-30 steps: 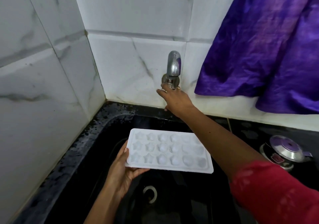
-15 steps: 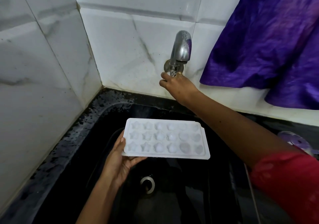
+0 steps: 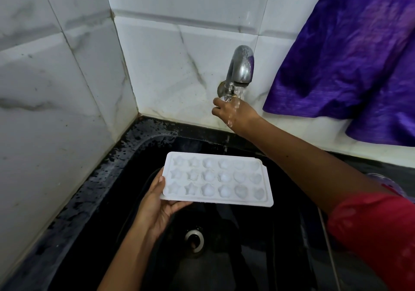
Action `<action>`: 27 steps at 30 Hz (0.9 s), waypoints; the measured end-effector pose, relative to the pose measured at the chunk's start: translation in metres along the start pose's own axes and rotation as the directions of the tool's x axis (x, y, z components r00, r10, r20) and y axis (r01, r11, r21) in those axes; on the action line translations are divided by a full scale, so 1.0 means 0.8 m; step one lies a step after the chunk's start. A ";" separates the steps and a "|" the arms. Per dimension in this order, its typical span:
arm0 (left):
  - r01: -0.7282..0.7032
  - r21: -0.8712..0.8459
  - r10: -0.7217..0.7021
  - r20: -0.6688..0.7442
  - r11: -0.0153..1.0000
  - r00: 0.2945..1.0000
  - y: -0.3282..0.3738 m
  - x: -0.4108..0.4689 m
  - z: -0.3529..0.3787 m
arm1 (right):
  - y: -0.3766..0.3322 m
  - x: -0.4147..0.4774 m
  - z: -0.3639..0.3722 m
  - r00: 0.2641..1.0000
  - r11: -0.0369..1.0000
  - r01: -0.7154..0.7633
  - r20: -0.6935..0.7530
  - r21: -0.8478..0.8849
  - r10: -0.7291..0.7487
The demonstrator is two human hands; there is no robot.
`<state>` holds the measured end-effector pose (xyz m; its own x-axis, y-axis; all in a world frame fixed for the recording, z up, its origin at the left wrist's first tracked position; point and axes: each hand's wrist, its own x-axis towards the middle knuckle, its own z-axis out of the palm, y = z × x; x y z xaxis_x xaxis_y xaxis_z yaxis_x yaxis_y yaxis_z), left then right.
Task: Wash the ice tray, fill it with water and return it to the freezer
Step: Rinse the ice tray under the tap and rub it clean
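At the left, the tiled wall [image 3: 56, 88] meets the wet black worktop [image 3: 74, 201] that frames the dark sink [image 3: 134, 174]. The left hand [image 3: 157, 205] holds the ice tray [image 3: 215, 179] by its left short end, thumb on the rim and fingers curled beneath. The tray sits level over the basin with its cavities up, above the drain [image 3: 194, 239] and nearer the person than the tap. Farther right, the tap [image 3: 241, 68] juts from the back wall, and the right hand [image 3: 233, 111] grips the tap knob [image 3: 225, 97] under the spout. Water [image 3: 239, 93] spills over the back of that hand and drips down past the tray's far edge. A purple cloth [image 3: 350, 61] hangs on the right, with the red sleeve [image 3: 377, 234] below it.

The step seems to be starting the rinse. A moderate flow would suit, since a hard jet on shallow cavities would likely splash. The tray then needs to go forward under the stream, tilted so water sheets across and drains off, ideally with the right hand free to rub the cavities.

Half a second ago the spout was dry; now water runs, while both hands and the tray have stayed much as they were
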<state>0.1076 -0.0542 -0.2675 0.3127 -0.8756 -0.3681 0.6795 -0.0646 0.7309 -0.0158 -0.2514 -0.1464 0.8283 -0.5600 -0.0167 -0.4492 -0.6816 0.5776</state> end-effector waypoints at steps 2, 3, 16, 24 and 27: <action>0.003 -0.007 -0.003 -0.005 1.000 1.000 0.001 0.001 -0.001 | 0.003 0.004 0.004 1.000 1.000 0.005 0.030 0.021 -0.006; 0.003 -0.009 -0.003 -0.006 1.000 1.000 0.001 0.001 -0.002 | 0.004 0.003 0.008 1.000 0.995 -0.017 0.027 0.096 0.014; 0.065 -0.101 -0.071 -0.051 0.993 0.996 -0.028 0.012 0.004 | -0.157 -0.085 0.075 0.906 0.572 -0.418 0.277 0.706 0.320; 0.060 -0.195 -0.063 -0.010 0.979 0.998 -0.040 0.012 0.008 | -0.179 -0.096 0.076 0.997 0.650 -0.079 0.045 0.756 0.068; -0.018 -0.160 0.010 -0.053 0.987 0.999 -0.036 0.013 0.001 | -0.149 -0.102 0.103 0.958 0.630 -0.280 0.171 0.724 0.229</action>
<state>0.0908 -0.0617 -0.2923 0.3540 -0.8498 -0.3906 0.7710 0.0287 0.6362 -0.0577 -0.1635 -0.2810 0.6334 -0.7735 -0.0232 -0.7575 -0.6136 -0.2227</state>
